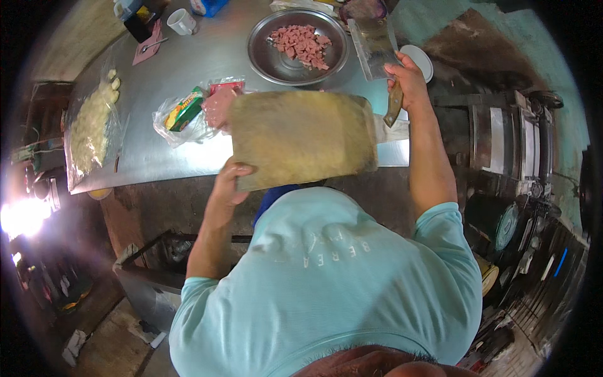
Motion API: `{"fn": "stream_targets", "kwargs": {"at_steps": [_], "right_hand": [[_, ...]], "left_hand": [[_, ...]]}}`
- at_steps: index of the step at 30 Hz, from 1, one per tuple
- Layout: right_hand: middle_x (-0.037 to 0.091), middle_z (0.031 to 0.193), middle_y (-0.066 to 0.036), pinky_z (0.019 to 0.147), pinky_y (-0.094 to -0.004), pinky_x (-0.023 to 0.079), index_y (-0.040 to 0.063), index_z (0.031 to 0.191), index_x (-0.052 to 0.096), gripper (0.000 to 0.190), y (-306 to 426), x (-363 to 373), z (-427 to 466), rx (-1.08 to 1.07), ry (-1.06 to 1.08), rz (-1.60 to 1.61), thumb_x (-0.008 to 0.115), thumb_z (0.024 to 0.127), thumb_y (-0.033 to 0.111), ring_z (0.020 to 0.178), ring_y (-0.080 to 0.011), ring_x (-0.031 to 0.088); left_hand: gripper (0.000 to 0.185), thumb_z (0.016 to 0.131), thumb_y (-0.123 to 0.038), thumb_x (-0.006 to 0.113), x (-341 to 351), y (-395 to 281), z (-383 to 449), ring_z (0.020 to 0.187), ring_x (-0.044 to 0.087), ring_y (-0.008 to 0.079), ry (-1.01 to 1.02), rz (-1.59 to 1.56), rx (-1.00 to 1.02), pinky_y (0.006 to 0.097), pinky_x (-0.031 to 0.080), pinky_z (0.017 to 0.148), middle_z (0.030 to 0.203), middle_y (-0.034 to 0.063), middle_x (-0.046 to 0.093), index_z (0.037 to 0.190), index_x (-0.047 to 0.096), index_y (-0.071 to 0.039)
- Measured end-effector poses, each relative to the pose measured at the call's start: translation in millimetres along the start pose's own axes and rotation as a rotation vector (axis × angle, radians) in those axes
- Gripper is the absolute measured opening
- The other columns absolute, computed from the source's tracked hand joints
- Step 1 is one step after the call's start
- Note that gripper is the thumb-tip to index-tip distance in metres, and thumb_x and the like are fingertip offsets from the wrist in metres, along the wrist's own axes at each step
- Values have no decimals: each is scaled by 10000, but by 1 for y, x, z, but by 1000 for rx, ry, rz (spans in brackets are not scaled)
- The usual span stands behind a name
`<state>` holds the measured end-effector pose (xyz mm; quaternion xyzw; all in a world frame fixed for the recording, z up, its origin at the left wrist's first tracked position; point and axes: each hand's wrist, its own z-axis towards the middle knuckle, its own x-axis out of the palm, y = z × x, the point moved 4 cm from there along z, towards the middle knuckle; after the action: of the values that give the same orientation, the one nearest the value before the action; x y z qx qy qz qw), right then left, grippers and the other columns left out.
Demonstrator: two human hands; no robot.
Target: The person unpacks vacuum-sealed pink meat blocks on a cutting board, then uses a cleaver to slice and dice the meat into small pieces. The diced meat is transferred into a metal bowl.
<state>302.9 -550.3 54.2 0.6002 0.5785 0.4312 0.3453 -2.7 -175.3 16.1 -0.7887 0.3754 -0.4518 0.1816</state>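
My left hand (229, 181) grips the lower left corner of a worn, yellowish cutting board (301, 139), thumb over its face. The board is lifted at the table's front edge and hides part of the tabletop. In my right hand (409, 80) is a cleaver (374, 49) with a riveted wooden handle; its broad blade points away from me, over the table. Left of the blade stands a wide metal basin (254, 61) with diced pink processed meat (301, 45) in it. Partly behind the board's left end lies a larger pink piece of meat (219, 107) by plastic wrapping.
A green and yellow box (186, 110) lies on clear plastic on the metal table (141, 155). Farther left is a clear bag of pale pieces (89, 127). A white mug (181, 22) and a spoon (154, 45) on pink cloth (143, 53) sit far left. A round white lid (419, 60) lies behind my right hand.
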Motion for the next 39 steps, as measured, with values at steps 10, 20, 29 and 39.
{"fn": "stream_targets", "kwargs": {"at_steps": [10,20,29,39], "right_hand": [[652,997,-30,491,-250,457,82,1399,511,530,-77,-39,-80,47,-92,142,681,898,49,638,-93,561],[677,1007,-38,467,-228,465,31,1342,575,459,-123,-28,-103,88,30,39,647,891,-10,664,-79,585],[653,993,-69,470,-252,437,12,1418,525,535,-124,-35,-130,176,-87,-21,660,900,9,655,-96,564],[664,939,-51,440,-231,467,25,1399,537,525,-121,-43,-146,100,-135,110,667,892,-13,602,-79,570]], "left_hand": [[353,844,-204,649,-28,66,93,885,698,259,-137,230,-252,435,576,795,1007,114,692,1146,631,-22],[242,907,-261,652,95,5,149,825,700,370,-152,1769,790,483,571,744,912,173,715,1056,730,-88],[279,967,-182,527,137,52,275,989,713,428,-110,1889,476,525,576,885,1033,259,718,1078,718,-11],[188,894,-162,650,171,41,258,894,745,328,-15,1428,492,427,579,831,961,189,759,960,770,-34]]}}
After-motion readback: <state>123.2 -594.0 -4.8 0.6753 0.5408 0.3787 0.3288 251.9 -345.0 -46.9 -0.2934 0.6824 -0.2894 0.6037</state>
